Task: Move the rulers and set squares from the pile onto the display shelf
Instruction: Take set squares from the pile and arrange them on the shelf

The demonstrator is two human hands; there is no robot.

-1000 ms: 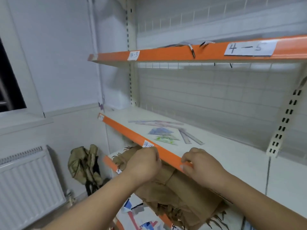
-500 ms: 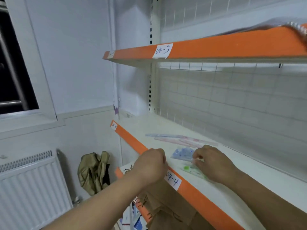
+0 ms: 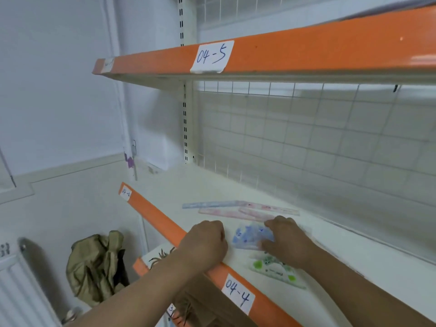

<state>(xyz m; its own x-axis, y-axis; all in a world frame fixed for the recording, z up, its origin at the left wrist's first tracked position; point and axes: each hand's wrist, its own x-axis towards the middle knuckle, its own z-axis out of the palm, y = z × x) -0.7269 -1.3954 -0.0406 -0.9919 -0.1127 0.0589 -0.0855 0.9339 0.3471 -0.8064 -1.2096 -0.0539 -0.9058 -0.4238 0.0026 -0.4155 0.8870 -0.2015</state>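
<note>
On the 04-4 shelf [image 3: 354,263], near its front orange edge, both hands were down w/ the stationery. Right hand [image 3: 286,241] was lying over the right end of the blue set square [image 3: 251,237], fingers curled onto it, looked like pressing or pinching it but tbh I couldn't tell if it was properly clamped bc of blur. Left hand [image 3: 207,239] was balled into a loose fist right at the front edge, touching the orange lip, nothing visibly in it.

Green set square [image 3: 277,271] sat just beside the blue one, closer to the front edge and partly under the right wrist. 3 or so rulers [image 3: 238,208] lay further back toward the wire grid, overlapping at the ends.

My guess: the step was setting/straightening the blue piece. To do that well imo: keep it flat, slide rather than lift, line it up parallel w/ the front edge, and don't let the wrist drag the green one off the lip. Thin plastic is slippery on that white surface, so light fingertip pressure, left hand steadying the edge.
</note>
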